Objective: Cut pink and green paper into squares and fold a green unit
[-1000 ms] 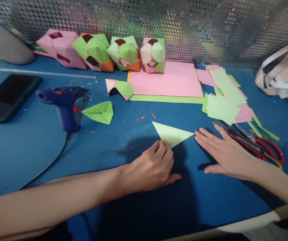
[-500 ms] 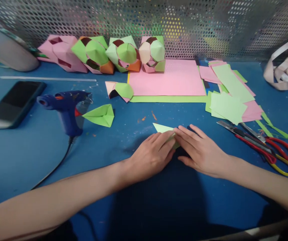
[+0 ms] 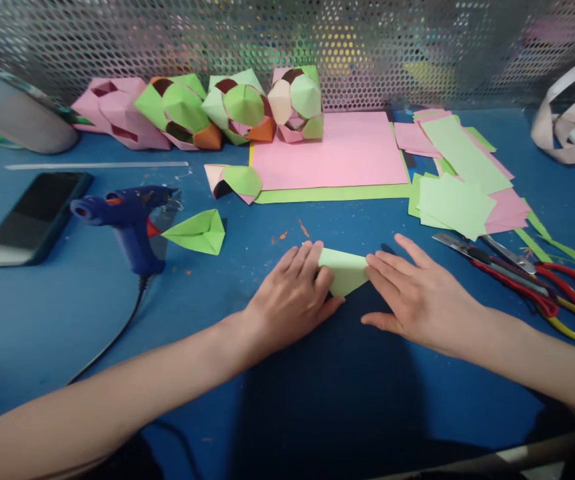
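Observation:
A pale green folded piece of paper (image 3: 345, 270) lies flat on the blue table between both hands. My left hand (image 3: 292, 293) presses on its left side with the fingers laid flat, hiding that end. At the paper's right corner, the fingertips of my right hand (image 3: 410, 290) touch down, fingers stretched and thumb apart. To the left of the hands sits a bright green folded paper piece (image 3: 202, 232), beside a blue hot glue gun (image 3: 135, 220) lying on its side. A small joined paper piece (image 3: 240, 181) in green and pink rests farther back.
Several folded paper models (image 3: 185, 110) stand along the perforated metal panel (image 3: 357, 60). Pink sheets (image 3: 337, 150) lie behind the hands. Cut paper pieces (image 3: 455, 203), scissors (image 3: 567, 290) and a utility knife (image 3: 492, 267) are at right. A phone (image 3: 32, 217) and a glue stick (image 3: 97, 165) lie left.
My hands have moved apart, the left one leftward and the right one slightly rightward. More of the pale green paper shows between them. The camera view has shifted a little.

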`<state>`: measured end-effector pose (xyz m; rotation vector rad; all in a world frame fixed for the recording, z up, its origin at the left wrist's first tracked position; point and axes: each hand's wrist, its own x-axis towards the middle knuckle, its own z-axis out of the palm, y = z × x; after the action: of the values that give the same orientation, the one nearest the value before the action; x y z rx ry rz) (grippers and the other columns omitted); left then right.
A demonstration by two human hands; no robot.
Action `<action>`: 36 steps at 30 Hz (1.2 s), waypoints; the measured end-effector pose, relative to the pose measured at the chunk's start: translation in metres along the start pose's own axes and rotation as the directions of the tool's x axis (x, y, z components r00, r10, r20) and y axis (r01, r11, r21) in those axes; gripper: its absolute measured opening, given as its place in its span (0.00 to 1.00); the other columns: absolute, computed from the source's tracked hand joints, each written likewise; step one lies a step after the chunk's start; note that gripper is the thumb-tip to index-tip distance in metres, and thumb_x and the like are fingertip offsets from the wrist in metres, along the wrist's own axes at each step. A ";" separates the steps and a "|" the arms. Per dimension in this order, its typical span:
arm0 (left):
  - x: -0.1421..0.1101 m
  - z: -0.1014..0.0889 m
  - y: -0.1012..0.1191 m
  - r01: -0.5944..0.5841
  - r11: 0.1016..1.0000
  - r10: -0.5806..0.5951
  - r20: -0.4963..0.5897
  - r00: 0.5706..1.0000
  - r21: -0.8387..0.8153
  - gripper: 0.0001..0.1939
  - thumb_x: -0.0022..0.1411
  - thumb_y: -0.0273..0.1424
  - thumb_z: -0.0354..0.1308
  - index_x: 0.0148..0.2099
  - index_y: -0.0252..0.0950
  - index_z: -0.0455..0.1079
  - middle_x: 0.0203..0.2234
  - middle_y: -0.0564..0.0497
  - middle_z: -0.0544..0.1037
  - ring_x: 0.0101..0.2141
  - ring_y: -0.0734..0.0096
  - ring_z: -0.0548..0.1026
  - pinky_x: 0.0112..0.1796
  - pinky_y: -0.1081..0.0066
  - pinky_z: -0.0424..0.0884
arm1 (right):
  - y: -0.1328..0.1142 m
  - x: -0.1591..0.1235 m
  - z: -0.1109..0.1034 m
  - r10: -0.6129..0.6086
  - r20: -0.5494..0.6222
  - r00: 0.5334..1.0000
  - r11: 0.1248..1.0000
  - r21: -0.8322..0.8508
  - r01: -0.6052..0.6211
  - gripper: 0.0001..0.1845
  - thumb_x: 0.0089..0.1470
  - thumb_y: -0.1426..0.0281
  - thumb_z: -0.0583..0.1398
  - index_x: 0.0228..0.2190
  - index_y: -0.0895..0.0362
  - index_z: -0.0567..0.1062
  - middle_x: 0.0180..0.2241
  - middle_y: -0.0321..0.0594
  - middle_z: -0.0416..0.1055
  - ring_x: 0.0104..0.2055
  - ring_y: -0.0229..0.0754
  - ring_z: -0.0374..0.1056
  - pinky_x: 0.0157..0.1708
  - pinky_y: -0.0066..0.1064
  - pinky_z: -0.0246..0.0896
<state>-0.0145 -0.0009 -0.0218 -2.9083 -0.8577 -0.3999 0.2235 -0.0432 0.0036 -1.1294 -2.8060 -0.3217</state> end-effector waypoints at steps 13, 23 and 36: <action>0.014 -0.014 -0.026 -0.040 0.998 0.035 -0.091 0.995 -0.044 0.18 0.69 0.39 0.55 0.49 0.26 0.69 0.44 0.32 0.78 0.45 0.45 0.78 0.44 0.50 0.75 | 0.045 -0.074 -0.043 0.304 -0.039 0.952 0.952 -0.022 -0.305 0.19 0.66 0.64 0.54 0.52 0.60 0.74 0.52 0.49 0.76 0.54 0.53 0.72 0.62 0.51 0.56; 0.027 -0.006 -0.032 0.002 0.989 0.015 0.118 0.993 -0.146 0.22 0.69 0.39 0.54 0.59 0.31 0.67 0.52 0.36 0.74 0.50 0.46 0.75 0.50 0.47 0.71 | 0.088 -0.170 -0.034 0.724 0.173 0.668 0.687 -0.098 -0.720 0.26 0.66 0.53 0.48 0.53 0.54 0.75 0.48 0.45 0.78 0.47 0.54 0.74 0.43 0.45 0.68; 0.056 -0.023 -0.030 0.475 0.600 -0.329 0.343 0.880 -0.644 0.15 0.60 0.45 0.61 0.30 0.39 0.73 0.25 0.52 0.73 0.25 0.70 0.66 0.25 0.74 0.60 | 0.088 -0.205 -0.033 0.777 0.226 0.588 0.609 -0.029 -0.793 0.18 0.67 0.63 0.51 0.48 0.57 0.76 0.46 0.47 0.77 0.44 0.46 0.73 0.42 0.36 0.66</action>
<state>0.0096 0.0504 0.0157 -3.4543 -1.7790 -0.6136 0.4321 -0.1269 0.0151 -2.3357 -2.0867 0.0080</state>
